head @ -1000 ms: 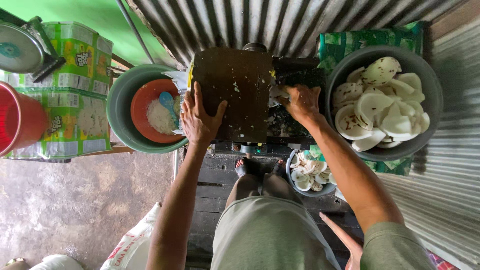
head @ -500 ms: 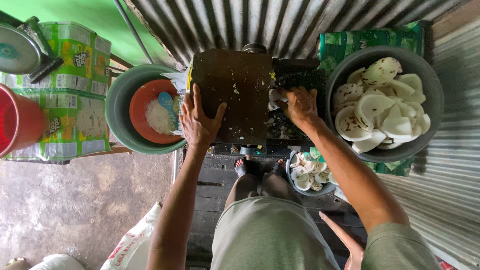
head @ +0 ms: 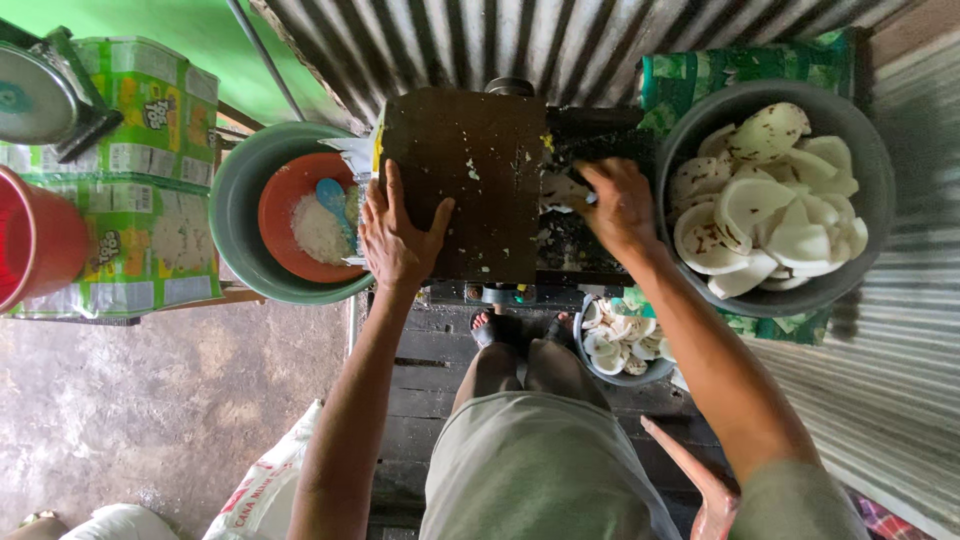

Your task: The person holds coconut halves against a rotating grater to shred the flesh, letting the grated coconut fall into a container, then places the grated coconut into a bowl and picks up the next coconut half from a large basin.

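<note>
My left hand lies flat, fingers spread, on the left side of a dark box-shaped grating machine. My right hand is closed on a white coconut piece and presses it against the machine's right side. A big grey bowl at the right holds several white coconut pieces. Left of the machine, a green basin holds an orange bowl with white grated coconut and a blue spoon.
A small bowl of coconut bits sits by my feet on dark wooden planks. Green cartons, a red bucket and a scale stand at the left. Corrugated metal runs behind and at the right. A white sack lies below.
My right hand has shifted slightly with the coconut piece against the machine. The left hand stays flat on the machine.
</note>
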Available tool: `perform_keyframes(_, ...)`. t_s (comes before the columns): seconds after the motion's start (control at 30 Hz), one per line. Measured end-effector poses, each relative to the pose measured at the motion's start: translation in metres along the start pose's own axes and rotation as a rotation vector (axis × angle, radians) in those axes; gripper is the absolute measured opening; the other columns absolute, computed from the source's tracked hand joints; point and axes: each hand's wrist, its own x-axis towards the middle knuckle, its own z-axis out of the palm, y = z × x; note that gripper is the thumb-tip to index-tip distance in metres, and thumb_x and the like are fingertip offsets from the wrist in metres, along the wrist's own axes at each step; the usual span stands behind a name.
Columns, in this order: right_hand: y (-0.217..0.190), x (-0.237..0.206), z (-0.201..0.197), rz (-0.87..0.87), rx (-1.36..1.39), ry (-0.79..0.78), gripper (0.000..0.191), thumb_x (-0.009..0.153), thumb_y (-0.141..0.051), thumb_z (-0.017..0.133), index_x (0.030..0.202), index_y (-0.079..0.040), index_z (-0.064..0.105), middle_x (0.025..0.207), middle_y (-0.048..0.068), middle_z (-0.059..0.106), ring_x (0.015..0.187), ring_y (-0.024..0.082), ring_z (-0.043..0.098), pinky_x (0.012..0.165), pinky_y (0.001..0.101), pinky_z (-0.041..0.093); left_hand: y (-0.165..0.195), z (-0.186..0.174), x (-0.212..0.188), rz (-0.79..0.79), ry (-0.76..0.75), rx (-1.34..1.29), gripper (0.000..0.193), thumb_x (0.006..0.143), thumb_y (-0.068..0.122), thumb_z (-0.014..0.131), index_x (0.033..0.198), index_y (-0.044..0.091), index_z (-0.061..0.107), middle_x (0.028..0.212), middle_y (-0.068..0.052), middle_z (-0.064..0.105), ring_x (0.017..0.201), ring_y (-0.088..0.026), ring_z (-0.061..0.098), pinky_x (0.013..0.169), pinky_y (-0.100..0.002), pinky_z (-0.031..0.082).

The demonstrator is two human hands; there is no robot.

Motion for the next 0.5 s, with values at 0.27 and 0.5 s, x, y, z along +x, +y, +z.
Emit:
perform_keyframes(0.27,0.008,-0.011,0.005,-0.023,-0.009,0.002,0.022,0.089,-0.021,0.081,0.111,-0.015,0.080,0.100,0.008,0.070,0.099,0.029,0.065,0.085,0.0409,0.054,0.003,-0.004,0.001,-0.003,-0.029,0.005,0.098,0.089,0.063,0.073,0.159,0.006,0.034,0.146,-0.032,0.048,0.129,-0.049,0.051,0.101,-0.057,0.043)
perform_keyframes(0.5,0.012,-0.008,0.008,-0.019,-0.127,-0.087,0.023,0.087,-0.017,0.076,0.110,-0.017,0.081,0.098,0.008,0.069,0.099,0.031,0.064,0.084,0.0440,0.054,0.003,-0.004,0.001,-0.001,-0.038,0.013,0.099,0.089,0.064,0.072,0.159,0.006,0.034,0.147,-0.030,0.047,0.128,-0.048,0.051,0.101,-0.057,0.044)
